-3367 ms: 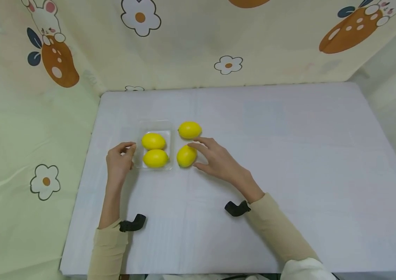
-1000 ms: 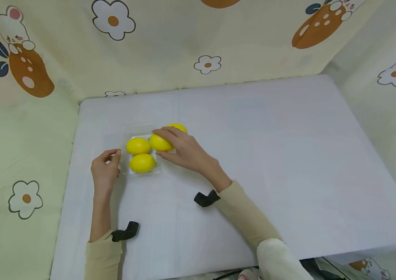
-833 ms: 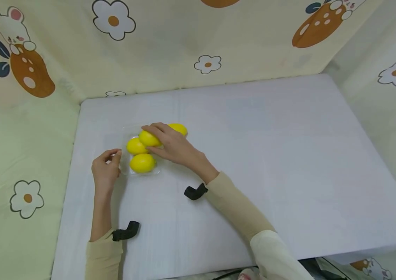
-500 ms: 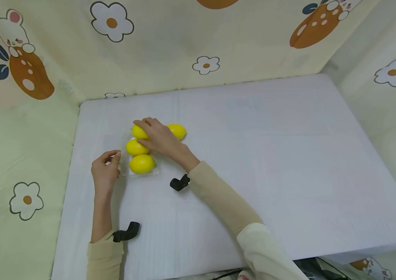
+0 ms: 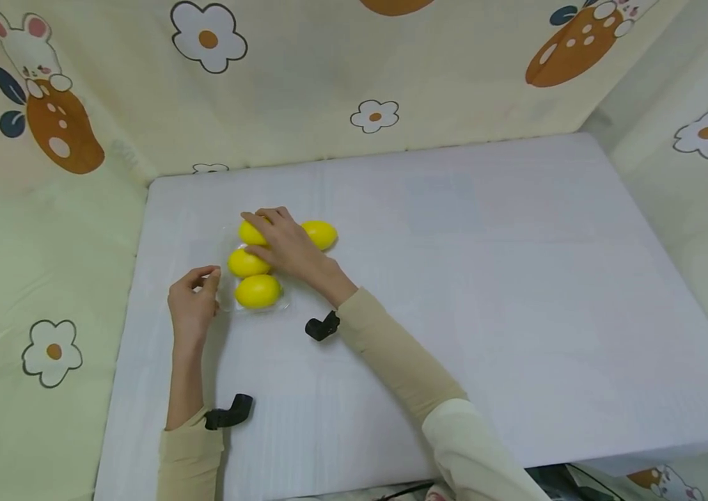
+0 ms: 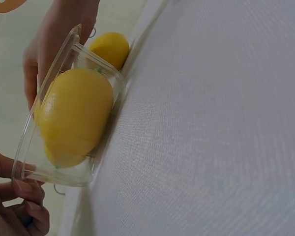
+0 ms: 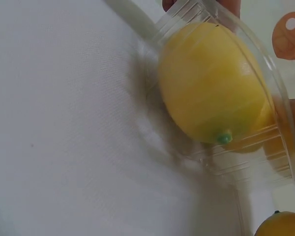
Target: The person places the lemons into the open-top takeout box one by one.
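Note:
A clear plastic box (image 6: 71,180) stands on the table with two yellow lemons in it, a near lemon (image 5: 257,291) and a middle lemon (image 5: 248,263). My left hand (image 5: 193,299) pinches the box's left rim between thumb and fingers. At the box's far end my right hand (image 5: 294,247) grips a third lemon (image 5: 252,233), fingers over its top and thumb at its near side. Another lemon (image 5: 319,235) lies on the table just right of the box, partly behind the right hand. In the right wrist view the near lemon (image 7: 211,83) shows through the clear wall.
A white-covered table (image 5: 485,292) extends far to the right. Pale patterned cloth (image 5: 303,83) hangs behind it and at both sides. Black wrist mounts (image 5: 229,412) jut from both sleeves. Dark items (image 5: 567,482) show below the table's front edge.
My right hand picked up the nearer loose lemon and carried it left over the box to its far end. The left hand stays at the rim. The head view has shifted.

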Demonstrator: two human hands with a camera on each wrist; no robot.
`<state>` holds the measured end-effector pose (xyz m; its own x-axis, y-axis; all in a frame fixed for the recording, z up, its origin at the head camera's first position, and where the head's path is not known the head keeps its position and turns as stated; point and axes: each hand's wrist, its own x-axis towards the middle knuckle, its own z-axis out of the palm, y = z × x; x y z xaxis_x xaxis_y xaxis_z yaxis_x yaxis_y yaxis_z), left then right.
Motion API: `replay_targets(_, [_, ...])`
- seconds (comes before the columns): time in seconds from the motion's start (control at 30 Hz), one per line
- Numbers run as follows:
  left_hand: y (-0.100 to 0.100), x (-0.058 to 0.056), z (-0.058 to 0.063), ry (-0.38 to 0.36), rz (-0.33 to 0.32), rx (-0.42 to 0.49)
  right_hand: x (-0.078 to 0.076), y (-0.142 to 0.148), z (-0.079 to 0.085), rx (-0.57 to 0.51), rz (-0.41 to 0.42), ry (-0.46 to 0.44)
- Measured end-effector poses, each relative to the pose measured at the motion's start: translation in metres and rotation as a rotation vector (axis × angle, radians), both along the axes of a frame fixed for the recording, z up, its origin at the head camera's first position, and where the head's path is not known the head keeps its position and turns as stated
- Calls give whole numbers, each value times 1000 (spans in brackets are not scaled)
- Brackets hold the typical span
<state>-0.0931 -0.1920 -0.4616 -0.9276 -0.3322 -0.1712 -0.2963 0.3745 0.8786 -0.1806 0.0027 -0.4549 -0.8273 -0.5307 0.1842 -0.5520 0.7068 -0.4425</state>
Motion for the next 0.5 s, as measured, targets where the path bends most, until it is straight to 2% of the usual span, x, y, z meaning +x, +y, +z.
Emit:
replay_targets(0.17, [0,-1,1,-4,-7,-4,5,14,4,-48,2,-76])
replay_targets(0.23, [0,-3,1,0,-8,-11,8,21,5,-85,15,-75])
replay_targets(0.4, [-2,-4,2,-8,-9,-15,18,38,4,-165,65,33])
replay_targets(0.5, [-3,-3,2,-19,-10,-11,26,48,2,-168,73,98])
